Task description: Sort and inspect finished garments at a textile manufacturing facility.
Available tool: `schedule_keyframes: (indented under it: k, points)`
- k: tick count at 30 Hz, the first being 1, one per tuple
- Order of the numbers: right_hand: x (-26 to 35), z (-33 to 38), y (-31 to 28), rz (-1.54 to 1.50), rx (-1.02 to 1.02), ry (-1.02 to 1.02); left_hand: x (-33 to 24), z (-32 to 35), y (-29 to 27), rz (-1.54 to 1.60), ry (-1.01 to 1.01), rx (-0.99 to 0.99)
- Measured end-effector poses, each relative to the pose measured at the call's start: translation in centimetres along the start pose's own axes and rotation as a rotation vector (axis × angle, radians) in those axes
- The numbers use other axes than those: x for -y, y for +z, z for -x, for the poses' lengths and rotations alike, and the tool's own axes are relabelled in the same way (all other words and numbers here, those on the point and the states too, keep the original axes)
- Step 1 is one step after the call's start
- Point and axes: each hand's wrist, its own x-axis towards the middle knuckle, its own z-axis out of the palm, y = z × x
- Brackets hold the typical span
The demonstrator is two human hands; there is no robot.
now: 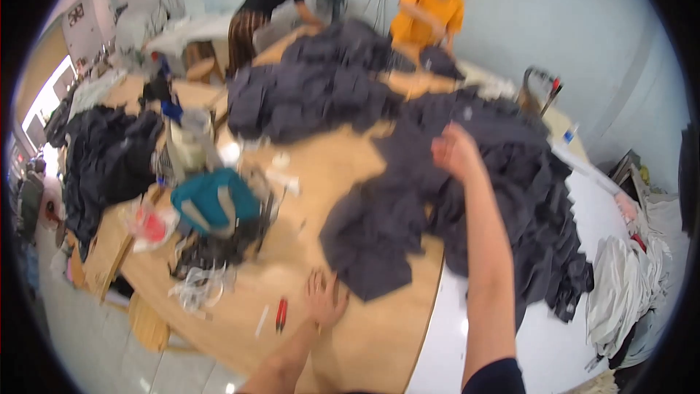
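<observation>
The whole view is blurred, so fine detail is lost, and the rim is cut off by the dark round edge of the lens. The right hand (456, 149) is smeared; it reaches out over a heap of dark grey cloth pieces (503, 197) at the right side of the wooden desk (321, 168). Whether its fingers pinch a piece or only touch the heap cannot be told. The left hand (326, 298) lies flat on the desk with fingers spread, palm down, holding nothing; its fingertips sit just beside the near edge of a loose dark cloth piece (372, 237) lying in front of the heap. A small red tool (281, 314) lies on the desk just left of that hand, its kind unclear. Farther left sit a teal bag (211, 201) and a tangle of clear plastic (197, 288). A second dark pile (313, 87) fills the far end, where two people (350, 7) bend over the desk, their hands hidden by cloth.
</observation>
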Motion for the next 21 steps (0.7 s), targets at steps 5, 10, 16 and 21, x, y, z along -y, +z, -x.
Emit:
schedule_keyframes:
  k: [5,10,16,21]
  points:
    - [3.6,-3.6,-0.9,0.372,-0.322,-0.170,-0.7,-0.6,-1.6,0.025,-0.021,0.057]
    - [4.5,-4.4,0.4,0.854,0.137,0.282,1.4,-0.1,0.9,-0.057,-0.041,0.106]
    - [0.3,-3.5,-0.2,2.280,0.232,-0.850,-0.1,2.2,-1.2,-0.040,-0.006,0.041]
    - [-16.4,7.5,0.4,1.629,0.159,-0.706,-1.4,0.3,-0.7,-0.002,0.033,0.037]
